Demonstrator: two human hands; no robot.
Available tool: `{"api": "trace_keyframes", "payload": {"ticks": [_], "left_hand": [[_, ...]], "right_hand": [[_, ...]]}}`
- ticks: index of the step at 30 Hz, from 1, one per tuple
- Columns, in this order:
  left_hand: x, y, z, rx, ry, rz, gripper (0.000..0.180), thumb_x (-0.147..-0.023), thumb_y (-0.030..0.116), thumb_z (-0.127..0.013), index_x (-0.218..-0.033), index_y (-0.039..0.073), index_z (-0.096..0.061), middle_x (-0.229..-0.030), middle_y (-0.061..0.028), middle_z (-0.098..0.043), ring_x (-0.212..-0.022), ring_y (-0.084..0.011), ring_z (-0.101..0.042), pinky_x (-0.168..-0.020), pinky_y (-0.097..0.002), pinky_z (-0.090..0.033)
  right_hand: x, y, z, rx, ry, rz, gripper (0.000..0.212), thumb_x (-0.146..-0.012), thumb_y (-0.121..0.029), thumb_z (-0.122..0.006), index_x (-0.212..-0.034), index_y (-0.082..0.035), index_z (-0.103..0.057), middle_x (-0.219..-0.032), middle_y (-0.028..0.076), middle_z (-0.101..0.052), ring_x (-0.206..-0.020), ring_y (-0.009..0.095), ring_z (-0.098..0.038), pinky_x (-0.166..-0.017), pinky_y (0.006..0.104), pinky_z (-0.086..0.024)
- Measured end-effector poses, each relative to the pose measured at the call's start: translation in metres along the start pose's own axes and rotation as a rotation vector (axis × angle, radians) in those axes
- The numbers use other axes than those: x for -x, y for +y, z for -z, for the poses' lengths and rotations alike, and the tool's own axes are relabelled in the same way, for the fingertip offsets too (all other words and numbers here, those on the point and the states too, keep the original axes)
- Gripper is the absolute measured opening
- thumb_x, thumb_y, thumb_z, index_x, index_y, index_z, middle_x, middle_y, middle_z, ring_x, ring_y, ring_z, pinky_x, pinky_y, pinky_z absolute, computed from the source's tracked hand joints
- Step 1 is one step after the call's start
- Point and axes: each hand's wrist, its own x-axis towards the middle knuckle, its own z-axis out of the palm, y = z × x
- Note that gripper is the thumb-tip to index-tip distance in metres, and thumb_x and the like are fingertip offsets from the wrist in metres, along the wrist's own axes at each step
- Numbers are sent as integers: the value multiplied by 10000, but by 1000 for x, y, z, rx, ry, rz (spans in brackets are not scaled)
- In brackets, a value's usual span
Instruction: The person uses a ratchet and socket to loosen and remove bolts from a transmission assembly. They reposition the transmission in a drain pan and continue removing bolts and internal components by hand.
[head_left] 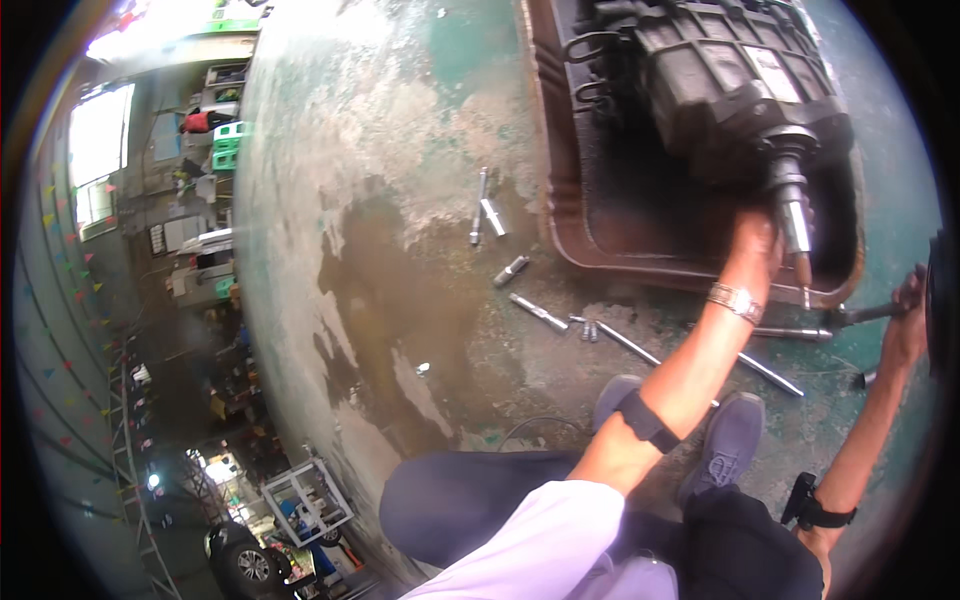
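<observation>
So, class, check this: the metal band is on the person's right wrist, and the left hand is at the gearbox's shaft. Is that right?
Not quite: the head view shows the metal band on the left wrist. The left hand is indeed at the gearbox's shaft.

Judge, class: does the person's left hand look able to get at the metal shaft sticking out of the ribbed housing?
Probably yes: the left hand is right beside the metal shaft, and nothing visible stands between them.
</observation>
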Motion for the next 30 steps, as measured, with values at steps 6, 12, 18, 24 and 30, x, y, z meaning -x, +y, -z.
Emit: {"api": "trace_keyframes", "payload": {"ticks": [6,12,18,24,30], "left_hand": [[12,12,-7,-29,-71,77,257,-905,212,-575,-1059,8,-604,-917,-176,-673,-793,-297,-681,-704,-450,-580],[12,10,-5,-47,4,39,346,-833,242,-694,-1075,16,-595,-970,-175,-667,-860,-308,-672,-755,-451,-573],[15,17,-7,-117,-51,49,334,-854,235,-643,-1062,-24,-605,-962,-200,-668,-823,-322,-674,-733,-457,-578],[16,13,-2,-21,-93,-35,588,-666,227,-809,-1158,5,-574,-1026,-195,-649,-878,-339,-662,-777,-473,-568],[23,18,-11,-56,-47,-23,228,-920,171,-533,-1061,1,-590,-898,-172,-668,-756,-275,-669,-670,-412,-571]], "right_hand": [[4,-6,-12,-29,105,-36,336,-990,-308,-511,-1058,20,-535,-722,-20,-419,-561,58,-326,-540,232,-300],[16,-17,-28,-37,142,-32,353,-969,-320,-550,-1048,23,-528,-686,-24,-419,-552,60,-325,-548,246,-304],[20,-19,-33,-58,192,-70,325,-977,-302,-535,-1054,13,-520,-723,-10,-450,-557,63,-335,-561,244,-327],[19,-17,-32,-75,192,-97,325,-973,-319,-541,-1039,-1,-522,-721,-7,-456,-548,68,-339,-549,251,-336],[16,-15,-22,-130,210,-113,324,-967,-330,-550,-1023,-12,-525,-720,-8,-447,-544,67,-335,-541,251,-328]]}}
